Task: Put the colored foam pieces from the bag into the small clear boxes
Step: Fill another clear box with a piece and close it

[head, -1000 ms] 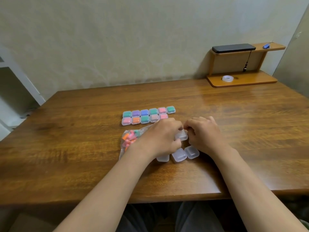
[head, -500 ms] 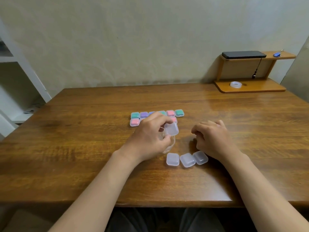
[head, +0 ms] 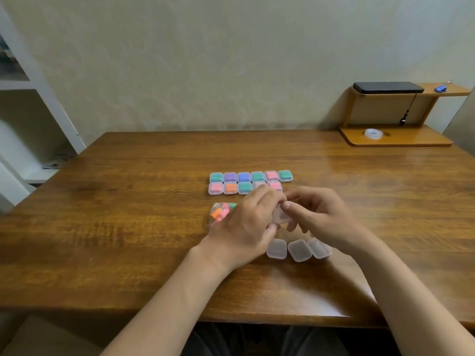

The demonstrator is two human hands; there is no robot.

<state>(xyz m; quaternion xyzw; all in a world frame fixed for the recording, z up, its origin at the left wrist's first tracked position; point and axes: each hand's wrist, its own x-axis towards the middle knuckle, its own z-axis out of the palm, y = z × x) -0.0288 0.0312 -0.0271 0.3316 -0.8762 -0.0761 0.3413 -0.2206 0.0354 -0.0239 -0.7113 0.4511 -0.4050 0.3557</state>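
The job looks well past halfway. Eleven filled boxes (head: pixel 244 177) stand shut in two tidy rows toward the middle of the bench (head: pixel 128 227), six behind and five in front, each showing a colored piece through its lid. Three empty boxes (head: pixel 299 250) lie side by side nearer the person, just beside one another, and a held box (head: pixel 280 216) is raised between the two hands, so four at least seem left to fill. The left hand (head: pixel 246 224) and the right hand (head: pixel 323 217) both have their fingers curled round that held box, pinching it from either side. Whether its lid is open I cannot tell, and no foam shows inside it. The bag (head: pixel 214 222) lies on the bench just left of the left hand and partly hidden by it, with orange, pink and green foam pieces (head: pixel 216 213) in it. For room, the bench is bare wood to the left, right and far side of the boxes. The empty boxes sit well back from the near edge, and the bag is within easy reach. The wooden riser (head: pixel 395 140) with its roll of tape (head: pixel 373 133) stands well apart in the far right corner, out of the way.
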